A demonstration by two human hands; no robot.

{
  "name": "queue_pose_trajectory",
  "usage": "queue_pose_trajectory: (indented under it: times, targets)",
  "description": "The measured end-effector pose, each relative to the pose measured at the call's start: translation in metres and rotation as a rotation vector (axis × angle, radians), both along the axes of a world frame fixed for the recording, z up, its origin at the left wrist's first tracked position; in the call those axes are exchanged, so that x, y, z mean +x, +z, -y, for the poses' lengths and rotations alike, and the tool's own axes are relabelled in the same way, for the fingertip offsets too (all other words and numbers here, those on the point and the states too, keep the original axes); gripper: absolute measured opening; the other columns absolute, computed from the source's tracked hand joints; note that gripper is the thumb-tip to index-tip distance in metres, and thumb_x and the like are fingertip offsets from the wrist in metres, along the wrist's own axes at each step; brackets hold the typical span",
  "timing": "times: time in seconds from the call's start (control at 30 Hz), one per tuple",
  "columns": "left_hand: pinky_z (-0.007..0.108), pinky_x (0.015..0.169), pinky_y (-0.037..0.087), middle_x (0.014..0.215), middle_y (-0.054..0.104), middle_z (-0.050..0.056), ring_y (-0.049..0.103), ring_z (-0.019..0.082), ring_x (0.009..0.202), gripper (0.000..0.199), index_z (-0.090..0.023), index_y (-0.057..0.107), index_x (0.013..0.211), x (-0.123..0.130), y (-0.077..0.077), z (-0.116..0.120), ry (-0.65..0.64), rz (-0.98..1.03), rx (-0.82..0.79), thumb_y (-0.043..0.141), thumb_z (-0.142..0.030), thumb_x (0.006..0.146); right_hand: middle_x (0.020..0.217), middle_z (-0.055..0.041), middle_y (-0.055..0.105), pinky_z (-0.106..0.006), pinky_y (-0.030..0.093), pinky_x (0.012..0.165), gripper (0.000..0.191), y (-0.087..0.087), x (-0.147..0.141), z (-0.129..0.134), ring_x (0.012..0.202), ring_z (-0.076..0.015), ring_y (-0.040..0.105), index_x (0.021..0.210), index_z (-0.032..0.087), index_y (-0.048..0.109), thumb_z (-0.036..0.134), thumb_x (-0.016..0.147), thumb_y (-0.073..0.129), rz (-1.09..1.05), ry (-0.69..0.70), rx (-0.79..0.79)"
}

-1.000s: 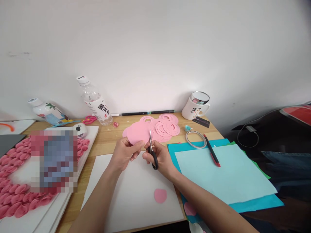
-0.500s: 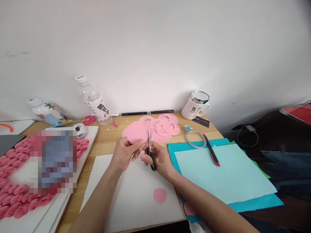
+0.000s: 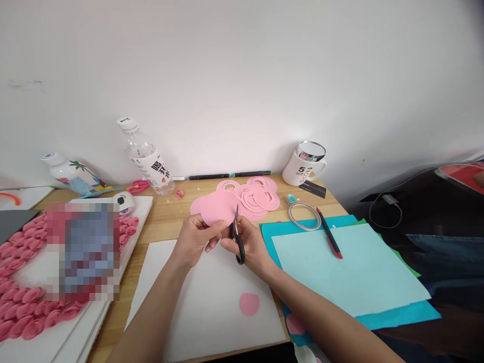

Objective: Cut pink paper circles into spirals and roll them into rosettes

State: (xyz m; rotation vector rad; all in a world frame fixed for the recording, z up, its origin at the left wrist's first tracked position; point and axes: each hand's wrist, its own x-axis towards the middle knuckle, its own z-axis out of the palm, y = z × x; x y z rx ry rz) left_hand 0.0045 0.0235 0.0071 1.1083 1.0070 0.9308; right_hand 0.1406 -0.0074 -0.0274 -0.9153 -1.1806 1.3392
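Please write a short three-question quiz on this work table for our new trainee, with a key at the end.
1. Which of the person's hands holds the black-handled metal scissors?

2. True or false: from the wearer's view, the white mug with a side handle stands to the right of the clear plastic bottle with a white cap.

3. What lies partly on the pale blue rectangular paper sheet?
A) A pair of pink-handled scissors
B) A slim black-and-red pen
C) A dark rectangular card

Key:
1. The right hand; the left hand holds a rounded pink paper piece.
2. True.
3. B.
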Motion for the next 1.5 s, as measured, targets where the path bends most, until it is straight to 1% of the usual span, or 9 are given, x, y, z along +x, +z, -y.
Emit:
queue_pose_trajectory:
  times: [0.17, 0.4, 0.67, 1.0, 1.17, 1.27, 1.37, 1.5]
  targets:
    - [0.016, 0.031, 0.024, 0.041, 0.046, -0.005, 0.037, 0.003, 0.032, 0.027, -0.013, 0.051, 0.047, -0.0007, -0.0008, -0.0002, 0.002, 0.003, 0.004, 0.067, -0.022, 0.067, 0.063, 0.0046, 0.048, -0.024, 0.036, 0.055, 0.036, -0.0002, -0.0002, 0.0003, 0.057, -0.0099, 0.043, 0.078, 0.019, 0.045, 0.035, 0.062, 0.074, -0.002, -0.001, -0.015]
    - [0.016, 0.031, 0.024, 0.041, 0.046, -0.005, 0.037, 0.003, 0.032, 0.024, -0.013, 0.051, 0.049, -0.0009, 0.0007, -0.0006, 0.018, -0.006, 0.011, 0.067, -0.022, 0.066, 0.061, 0.0052, 0.047, -0.022, 0.032, 0.049, 0.037, -0.0033, 0.0008, 0.0002, 0.054, -0.0095, 0.041, 0.081, 0.02, 0.045, 0.036, 0.062, 0.073, -0.001, 0.013, -0.042]
    - [0.016, 0.031, 0.023, 0.04, 0.045, -0.006, 0.036, 0.003, 0.032, 0.023, -0.013, 0.053, 0.051, -0.0005, 0.0024, -0.0009, 0.024, -0.011, 0.0, 0.067, -0.024, 0.065, 0.058, 0.0053, 0.05, -0.022, 0.035, 0.047, 0.036, -0.0069, 0.0007, -0.0001, 0.049, -0.0084, 0.042, 0.084, 0.02, 0.048, 0.039, 0.064, 0.071, 0.016, 0.013, -0.068]
    - [0.017, 0.033, 0.024, 0.042, 0.046, -0.006, 0.036, 0.003, 0.032, 0.027, -0.014, 0.048, 0.05, -0.0031, 0.0009, -0.0011, 0.019, -0.007, 0.004, 0.067, -0.025, 0.067, 0.054, 0.0057, 0.05, -0.022, 0.036, 0.043, 0.034, 0.0014, 0.0006, 0.0024, 0.044, -0.0083, 0.045, 0.081, 0.019, 0.048, 0.042, 0.065, 0.069, 0.015, 0.011, -0.105]
    - [0.018, 0.033, 0.023, 0.042, 0.046, -0.006, 0.036, 0.003, 0.033, 0.028, -0.014, 0.048, 0.052, -0.0028, 0.0041, -0.002, 0.045, 0.006, -0.008, 0.07, -0.029, 0.064, 0.049, 0.0077, 0.047, -0.023, 0.038, 0.044, 0.033, 0.0026, 0.0005, 0.003, 0.041, -0.0077, 0.044, 0.079, 0.02, 0.049, 0.042, 0.066, 0.069, 0.011, 0.016, -0.119]
    - [0.018, 0.032, 0.025, 0.044, 0.049, -0.005, 0.038, 0.004, 0.033, 0.028, -0.015, 0.049, 0.056, -0.0019, 0.0066, -0.0024, 0.062, 0.032, -0.03, 0.069, -0.032, 0.065, 0.048, 0.008, 0.047, -0.023, 0.039, 0.045, 0.032, 0.0024, 0.0001, 0.0035, 0.041, -0.0074, 0.044, 0.078, 0.019, 0.049, 0.041, 0.066, 0.069, 0.0, 0.016, -0.132]
    - [0.019, 0.032, 0.027, 0.049, 0.053, -0.004, 0.041, 0.005, 0.033, 0.026, -0.015, 0.052, 0.06, -0.0017, 0.0064, -0.0021, 0.049, 0.058, -0.047, 0.068, -0.034, 0.066, 0.049, 0.0071, 0.049, -0.023, 0.038, 0.044, 0.033, 0.0011, -0.0013, 0.0044, 0.042, -0.0082, 0.045, 0.079, 0.019, 0.049, 0.041, 0.065, 0.07, 0.004, 0.017, -0.137]
    - [0.018, 0.033, 0.027, 0.044, 0.049, -0.004, 0.038, 0.004, 0.033, 0.03, -0.014, 0.05, 0.051, -0.0023, 0.002, -0.0023, 0.039, 0.023, -0.024, 0.068, -0.032, 0.067, 0.05, 0.0061, 0.05, -0.022, 0.036, 0.042, 0.035, -0.0015, -0.0039, 0.0052, 0.041, -0.0091, 0.046, 0.08, 0.019, 0.05, 0.042, 0.064, 0.07, 0.02, 0.035, -0.147]
